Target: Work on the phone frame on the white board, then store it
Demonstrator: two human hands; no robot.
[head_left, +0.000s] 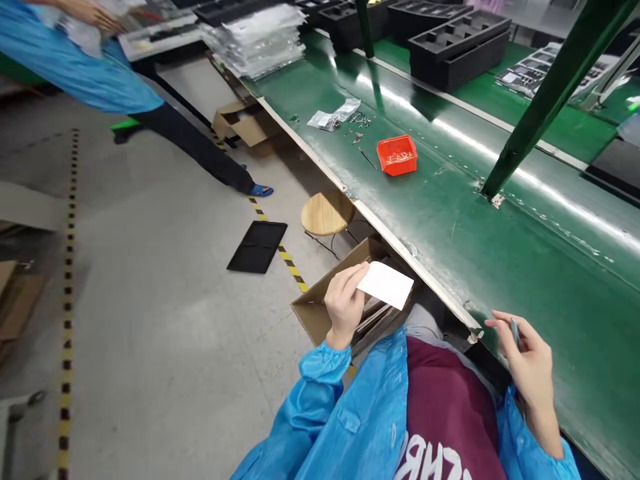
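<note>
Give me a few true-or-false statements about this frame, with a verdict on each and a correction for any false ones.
1. The left hand holds a white card. True.
2. The red bin is empty. False: it holds small pale parts.
3. A round wooden stool stands on the floor beside the green bench. True.
4. The right hand holds nothing. False: its fingers hold a slim item.
5. Nobody else is in view. False: another person in a blue smock is at the upper left.
</note>
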